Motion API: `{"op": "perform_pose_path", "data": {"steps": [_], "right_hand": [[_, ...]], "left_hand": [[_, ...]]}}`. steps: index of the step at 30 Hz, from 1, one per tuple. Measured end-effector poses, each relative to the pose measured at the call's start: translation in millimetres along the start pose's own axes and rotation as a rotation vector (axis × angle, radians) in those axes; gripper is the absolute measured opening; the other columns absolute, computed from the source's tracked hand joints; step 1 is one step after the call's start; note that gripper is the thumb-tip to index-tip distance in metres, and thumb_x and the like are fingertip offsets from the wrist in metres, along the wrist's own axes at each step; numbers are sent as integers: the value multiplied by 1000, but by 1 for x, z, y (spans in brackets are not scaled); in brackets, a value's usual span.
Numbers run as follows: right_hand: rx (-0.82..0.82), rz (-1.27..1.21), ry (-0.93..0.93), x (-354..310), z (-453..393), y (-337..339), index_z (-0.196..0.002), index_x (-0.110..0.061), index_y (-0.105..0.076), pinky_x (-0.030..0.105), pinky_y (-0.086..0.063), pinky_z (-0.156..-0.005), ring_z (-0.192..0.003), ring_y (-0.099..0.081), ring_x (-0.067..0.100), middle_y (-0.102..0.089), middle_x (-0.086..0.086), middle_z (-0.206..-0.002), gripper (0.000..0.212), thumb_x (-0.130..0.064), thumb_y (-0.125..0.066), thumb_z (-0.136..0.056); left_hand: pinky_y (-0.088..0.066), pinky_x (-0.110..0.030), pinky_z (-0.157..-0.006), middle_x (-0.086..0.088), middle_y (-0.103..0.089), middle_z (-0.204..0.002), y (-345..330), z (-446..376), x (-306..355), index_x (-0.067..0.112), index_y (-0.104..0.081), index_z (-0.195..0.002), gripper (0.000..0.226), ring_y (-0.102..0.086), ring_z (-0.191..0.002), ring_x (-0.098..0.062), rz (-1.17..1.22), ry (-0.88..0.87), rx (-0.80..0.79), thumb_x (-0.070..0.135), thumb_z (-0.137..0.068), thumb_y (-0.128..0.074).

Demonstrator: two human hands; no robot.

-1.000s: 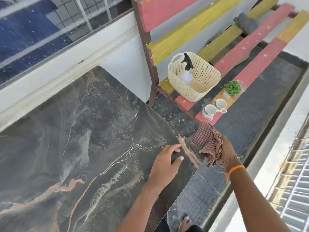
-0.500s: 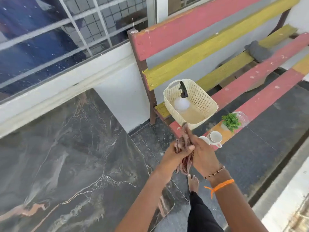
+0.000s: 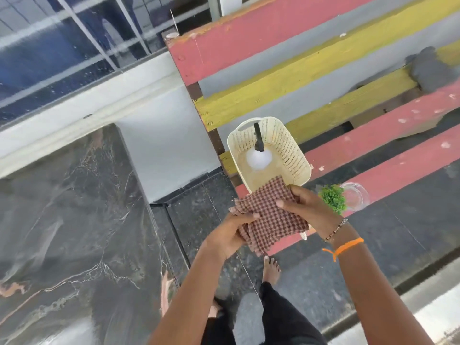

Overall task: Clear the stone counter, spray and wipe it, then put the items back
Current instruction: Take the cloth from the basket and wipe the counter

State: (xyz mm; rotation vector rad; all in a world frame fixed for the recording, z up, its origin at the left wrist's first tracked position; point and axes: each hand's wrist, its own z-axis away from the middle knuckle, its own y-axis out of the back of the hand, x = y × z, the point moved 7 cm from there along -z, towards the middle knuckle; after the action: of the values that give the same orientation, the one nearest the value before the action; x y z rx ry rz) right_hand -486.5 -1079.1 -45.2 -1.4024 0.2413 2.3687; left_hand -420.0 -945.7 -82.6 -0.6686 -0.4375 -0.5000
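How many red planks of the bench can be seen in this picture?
3. One red plank forms the backrest top; two seat planks run beside the basket. Others may lie outside view.

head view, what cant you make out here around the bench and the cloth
- Cups: hidden in the head view behind the checked cloth and the right hand.
- Spray bottle in the basket: seen from above and blurred, liquid level unreadable.
- Small green plant: its pot is hidden by the leaves and the right hand.
- Grey bundle on the bench: too blurred to identify.
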Motion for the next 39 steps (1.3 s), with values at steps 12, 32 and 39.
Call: {"op": "perform_pose_path", "data": {"steps": [12,32,39], "right_hand": [[71,-23,39,-31,-30,21,-94,-17,-52,39,-51,-81,-87,-62,20,-64,5,-93,16,-3,-54,-89],[133,337,-250,72,-194,86,-131,-14,-40,40,-47,-77,-91,-58,29,-58,11,-105,53,4,-43,-82],[106,454,-360,108,-214,90,-138,-16,-34,29,-36,-54,-80,-51,25,-55,12,-103,53,-3,-42,-87]], "left_hand": [[-24,-43,-111,-16,-46,-140,10,-50,-34,6,-41,-135,97,-45,-127,-33,88,236,289,78,-79,-8],[-39,-44,-101,-6,-46,-138,26,-189,31,21,-29,-137,57,-47,-121,-27,-255,40,518,15,-88,-57],[-26,-48,-111,-10,-25,-152,29,-212,11,16,-18,-145,70,-28,-137,-30,-298,228,554,28,-89,-58]]}}
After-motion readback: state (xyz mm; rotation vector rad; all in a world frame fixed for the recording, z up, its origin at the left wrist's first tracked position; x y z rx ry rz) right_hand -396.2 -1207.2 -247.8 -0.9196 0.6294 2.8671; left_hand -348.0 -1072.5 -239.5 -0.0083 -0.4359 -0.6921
